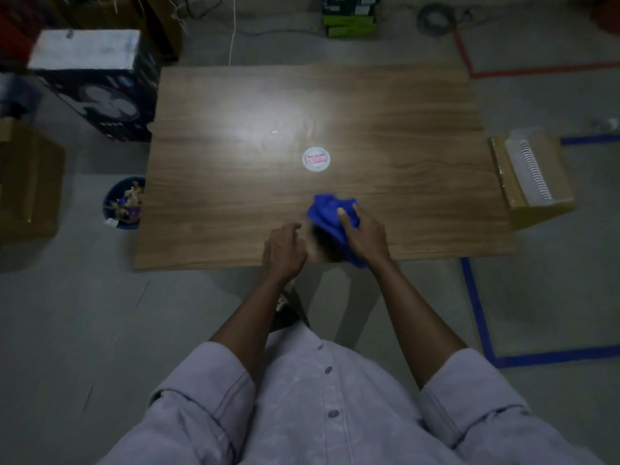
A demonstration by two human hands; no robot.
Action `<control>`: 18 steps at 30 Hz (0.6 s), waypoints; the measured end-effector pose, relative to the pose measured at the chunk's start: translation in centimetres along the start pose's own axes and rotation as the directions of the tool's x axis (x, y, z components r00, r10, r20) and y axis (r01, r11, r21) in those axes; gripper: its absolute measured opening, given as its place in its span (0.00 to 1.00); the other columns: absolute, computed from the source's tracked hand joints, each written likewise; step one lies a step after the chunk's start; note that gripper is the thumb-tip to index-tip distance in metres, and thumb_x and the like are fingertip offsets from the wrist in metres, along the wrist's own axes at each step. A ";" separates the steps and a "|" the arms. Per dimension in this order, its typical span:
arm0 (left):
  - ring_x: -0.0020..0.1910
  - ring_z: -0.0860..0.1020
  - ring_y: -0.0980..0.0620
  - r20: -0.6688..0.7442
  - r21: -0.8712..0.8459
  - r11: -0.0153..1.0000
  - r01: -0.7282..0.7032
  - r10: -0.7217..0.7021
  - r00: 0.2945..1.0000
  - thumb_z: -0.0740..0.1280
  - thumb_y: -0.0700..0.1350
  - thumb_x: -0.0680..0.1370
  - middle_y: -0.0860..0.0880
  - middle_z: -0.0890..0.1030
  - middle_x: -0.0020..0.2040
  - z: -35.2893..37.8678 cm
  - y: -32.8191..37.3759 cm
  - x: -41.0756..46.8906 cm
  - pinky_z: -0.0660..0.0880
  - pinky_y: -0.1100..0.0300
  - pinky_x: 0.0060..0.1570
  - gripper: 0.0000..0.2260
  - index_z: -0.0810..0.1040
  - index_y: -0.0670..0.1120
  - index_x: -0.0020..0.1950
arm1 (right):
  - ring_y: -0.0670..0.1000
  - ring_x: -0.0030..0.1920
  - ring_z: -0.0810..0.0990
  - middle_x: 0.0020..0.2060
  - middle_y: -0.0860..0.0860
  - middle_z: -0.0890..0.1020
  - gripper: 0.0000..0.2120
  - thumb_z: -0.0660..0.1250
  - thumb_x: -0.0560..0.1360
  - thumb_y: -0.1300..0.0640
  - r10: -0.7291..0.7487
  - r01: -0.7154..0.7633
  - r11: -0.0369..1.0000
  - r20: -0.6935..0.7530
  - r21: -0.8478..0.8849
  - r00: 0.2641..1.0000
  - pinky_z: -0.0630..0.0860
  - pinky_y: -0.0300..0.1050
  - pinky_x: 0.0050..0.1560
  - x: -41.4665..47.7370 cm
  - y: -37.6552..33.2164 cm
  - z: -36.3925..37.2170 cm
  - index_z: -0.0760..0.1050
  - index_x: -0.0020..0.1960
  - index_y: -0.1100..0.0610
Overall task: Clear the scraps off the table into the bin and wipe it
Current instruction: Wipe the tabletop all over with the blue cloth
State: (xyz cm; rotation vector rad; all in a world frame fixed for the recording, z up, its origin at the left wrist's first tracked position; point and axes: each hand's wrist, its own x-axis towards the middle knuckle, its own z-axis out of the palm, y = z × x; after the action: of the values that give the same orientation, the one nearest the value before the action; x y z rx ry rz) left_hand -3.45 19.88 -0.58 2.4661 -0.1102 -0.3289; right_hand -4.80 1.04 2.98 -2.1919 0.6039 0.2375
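Head: right grip (pixel 364 234) clutches crumpled cloth (pixel 327 209); woodgrain table (pixel 385 112).

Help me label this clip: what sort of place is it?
Probably a storeroom or workshop: cardboard boxes stand on the bare floor, tape lines mark it, and cables lie beyond the wooden table.

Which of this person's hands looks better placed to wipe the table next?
Right. The right hand already grips the blue cloth on the table. The left hand is loosely curled beside it and holds nothing.
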 end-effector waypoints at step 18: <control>0.81 0.38 0.38 0.310 0.357 0.917 -0.179 0.064 0.949 0.60 0.67 0.69 0.45 0.42 0.84 -2.4 -6.4 8.9 0.35 0.37 0.76 0.48 0.47 0.49 0.84 | 0.61 0.82 0.40 0.83 0.50 0.45 0.33 0.50 0.80 0.28 -0.070 -0.025 0.820 -0.144 -0.571 0.987 0.43 0.72 0.77 5.4 3.7 7.8 0.48 0.82 0.36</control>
State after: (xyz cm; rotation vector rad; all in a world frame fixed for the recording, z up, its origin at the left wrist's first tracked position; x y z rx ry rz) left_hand 5.81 24.98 -4.51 2.7587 -0.4967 -0.6719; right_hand -1.71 3.19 -6.50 -2.8247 0.6531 0.2578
